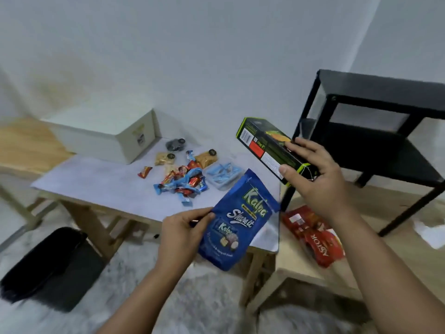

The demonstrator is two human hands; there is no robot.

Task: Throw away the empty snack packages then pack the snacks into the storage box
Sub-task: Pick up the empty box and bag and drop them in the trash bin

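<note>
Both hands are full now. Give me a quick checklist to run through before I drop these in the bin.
1. Left hand grips the blue Kalpa pouch by its edge: ok.
2. Right hand grips the black and green box: ok.
3. Both packages confirmed empty: cannot tell, nothing inside is visible.
4. Black bin on the floor to the left, in view: ok.
5. Bin mouth open: cannot tell, it is dark and blurred.
6. All empties collected: not ok, the red Astor pack lies on the stool, contents unknown.
</note>
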